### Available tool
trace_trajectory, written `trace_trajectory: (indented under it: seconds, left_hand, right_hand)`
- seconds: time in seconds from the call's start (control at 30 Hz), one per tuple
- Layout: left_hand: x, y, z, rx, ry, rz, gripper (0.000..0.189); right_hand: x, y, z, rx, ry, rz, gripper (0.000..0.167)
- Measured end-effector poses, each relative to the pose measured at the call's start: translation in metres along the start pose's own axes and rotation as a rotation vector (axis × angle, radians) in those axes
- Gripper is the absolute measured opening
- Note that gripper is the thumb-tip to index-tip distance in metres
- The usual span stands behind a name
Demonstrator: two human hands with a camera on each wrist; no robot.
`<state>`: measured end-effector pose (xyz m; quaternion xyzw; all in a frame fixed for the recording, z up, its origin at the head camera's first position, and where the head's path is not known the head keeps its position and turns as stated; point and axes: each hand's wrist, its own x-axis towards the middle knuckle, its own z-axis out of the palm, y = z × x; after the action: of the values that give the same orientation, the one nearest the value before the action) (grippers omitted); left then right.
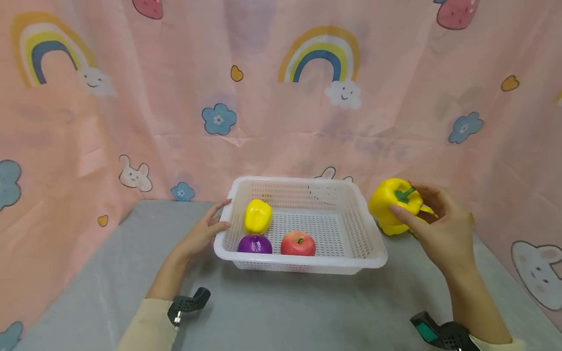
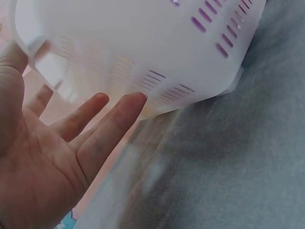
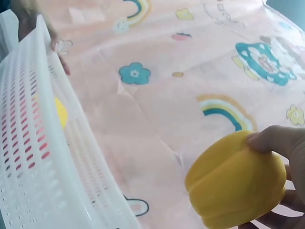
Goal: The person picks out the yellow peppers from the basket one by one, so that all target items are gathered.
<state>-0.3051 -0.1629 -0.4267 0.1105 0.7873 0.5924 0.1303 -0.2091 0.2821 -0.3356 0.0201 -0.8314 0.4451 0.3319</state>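
A white plastic basket stands on the grey cloth. Inside it are a small yellow bell pepper, a purple onion-like vegetable and a red apple. My left hand holds the basket's left rim; in the left wrist view its thumb lies at the rim and its fingers are against the outer wall. To the right of the basket, my right hand grips a large yellow bell pepper between thumb and fingers. Its smooth lobed side shows in the right wrist view.
Another yellow thing shows below the held pepper, mostly hidden, so its kind is unclear. A pink patterned curtain hangs behind the grey-covered table. Both wrists wear black straps with camera mounts.
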Motion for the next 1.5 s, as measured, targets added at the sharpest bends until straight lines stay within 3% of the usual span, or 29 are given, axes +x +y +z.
trace_trajectory:
  seconds: [0.17,0.53,0.9,1.27,1.5]
  left_hand:
    - [0.000,-0.002,0.000,-0.002,-0.008,-0.007,0.069]
    - [-0.001,0.001,-0.005,-0.001,-0.020,0.040,0.071]
    - [-0.002,0.000,-0.003,0.007,0.019,-0.010,0.071]
    - [-0.002,0.003,0.000,0.002,0.016,-0.005,0.072]
    - [-0.002,0.002,0.000,0.004,0.014,-0.002,0.073]
  right_hand:
    - [-0.001,0.009,-0.009,-0.060,-0.001,0.090,0.055]
    - [0.006,0.024,-0.019,-0.177,-0.028,0.258,0.063]
    - [0.009,0.041,-0.024,-0.218,-0.058,0.279,0.065]
    - [0.010,0.054,-0.028,-0.267,-0.113,0.315,0.065]
    - [0.008,0.065,-0.024,-0.267,-0.190,0.361,0.070]
